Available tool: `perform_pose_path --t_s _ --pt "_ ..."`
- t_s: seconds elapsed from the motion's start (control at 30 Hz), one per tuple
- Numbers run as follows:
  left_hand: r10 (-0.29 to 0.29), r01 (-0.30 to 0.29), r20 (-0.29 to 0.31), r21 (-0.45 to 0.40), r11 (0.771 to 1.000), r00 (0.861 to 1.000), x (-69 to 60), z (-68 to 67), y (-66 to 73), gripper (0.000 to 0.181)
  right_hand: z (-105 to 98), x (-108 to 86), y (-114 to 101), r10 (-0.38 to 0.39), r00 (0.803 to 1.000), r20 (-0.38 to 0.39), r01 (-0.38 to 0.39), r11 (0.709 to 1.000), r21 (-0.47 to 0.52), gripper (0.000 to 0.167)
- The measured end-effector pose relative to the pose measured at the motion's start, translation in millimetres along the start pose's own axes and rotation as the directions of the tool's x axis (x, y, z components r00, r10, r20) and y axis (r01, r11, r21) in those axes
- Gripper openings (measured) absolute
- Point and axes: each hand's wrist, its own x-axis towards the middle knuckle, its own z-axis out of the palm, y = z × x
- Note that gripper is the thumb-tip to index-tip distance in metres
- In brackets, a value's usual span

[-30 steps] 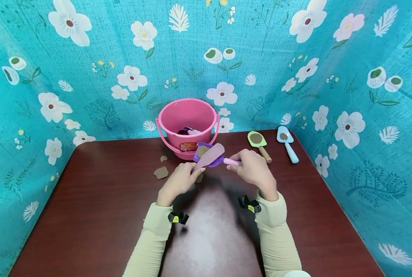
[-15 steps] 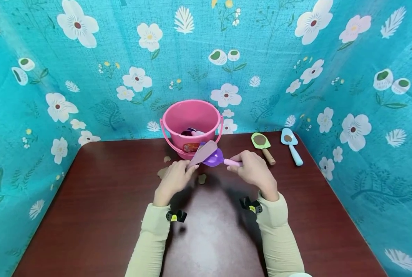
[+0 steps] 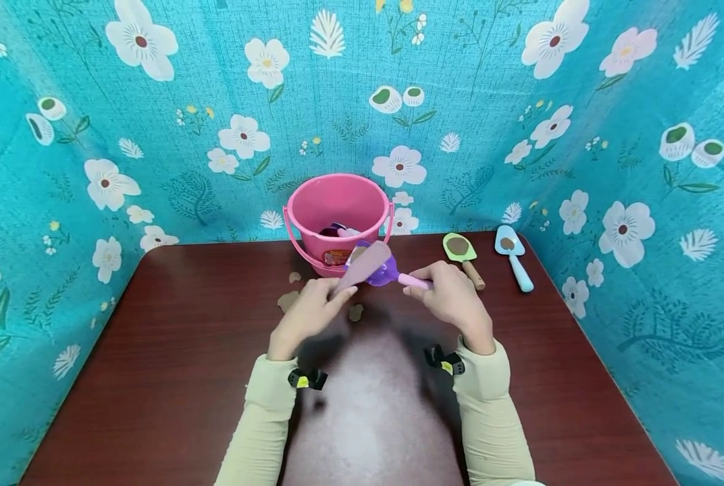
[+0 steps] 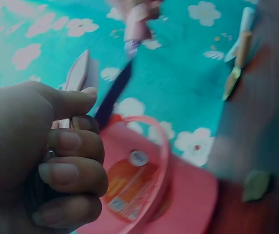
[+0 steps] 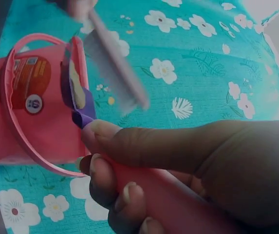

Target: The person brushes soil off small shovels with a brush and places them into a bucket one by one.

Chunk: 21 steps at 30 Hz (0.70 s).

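and here's the purple scoop (image 3: 383, 273), centre frame, scrap (image 3: 358, 254) aboard, right hand (image 3: 457, 300) gripping its handle! left hand (image 3: 307, 314) clutches the brush (image 3: 371, 261) just above. looks like sweeping-up; next move calls for a level scoop. dark red table (image 3: 179, 364) below, flowery blue cloth (image 3: 204, 61) behind.

The purple scoop (image 3: 383, 271) has a smooth, glossy plastic pan and a pink handle (image 3: 415, 281) with low sheen. The brush (image 3: 369, 262) combines a smooth, matt back with fine bristles (image 5: 107, 66). The bucket (image 3: 308, 231) is smooth plastic with a soft sheen. The table top (image 3: 155, 337) presents a polished, wood-like finish. The backdrop (image 3: 331, 88) is printed cloth. The sleeves (image 3: 482, 378) are matt, fabric-textured cloth.
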Motion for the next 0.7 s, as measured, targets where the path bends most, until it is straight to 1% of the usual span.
perform_pose_path --t_s 0.03,0.1,0.13,0.23,0.3,0.43,0.57,0.7 --pt "0.014 -0.014 0.016 -0.006 1.0 1.0 2.0 4.7 -0.2 0.037 0 -0.6 0 -0.003 1.0 -0.014 0.003 1.0 -0.004 0.027" --pt "0.007 -0.007 0.028 0.009 1.0 1.0 5.2 12.5 -1.9 0.038 0 -1.6 -1 -0.01 0.999 -0.044 0.009 1.0 -0.022 0.027" --pt "-0.01 0.01 0.027 0.023 1.0 1.0 6.2 15.6 -3.6 0.037 0 -2.1 -1 -0.011 0.999 -0.054 0.01 1.0 -0.03 0.027" --pt "-0.076 0.076 -0.005 0.077 0.994 0.997 7.1 20.0 -8.9 0.037 0 -2.9 -2 -0.012 0.998 -0.067 0.008 0.999 -0.051 0.028" --pt "-0.112 0.114 -0.02 0.11 0.987 0.993 6.5 20.0 -12.5 0.035 0 -3.0 -2 -0.001 0.998 -0.059 -0.002 0.998 -0.055 0.03" --pt "-0.165 0.171 -0.054 0.155 0.973 0.985 4.4 15.9 -14.6 0.032 0 -3.6 -1 0.017 0.999 -0.046 -0.019 0.999 -0.047 0.031" --pt "-0.195 0.209 -0.09 0.177 0.962 0.977 3.7 11.4 -12.0 0.03 -1 -3.9 -1 0.017 0.999 -0.041 -0.019 0.999 -0.038 0.031" --pt "-0.223 0.244 -0.13 0.181 0.953 0.966 3.3 8.1 -9.2 0.033 -3 -2.9 -1 0.027 0.999 -0.03 -0.028 0.999 -0.032 0.031"
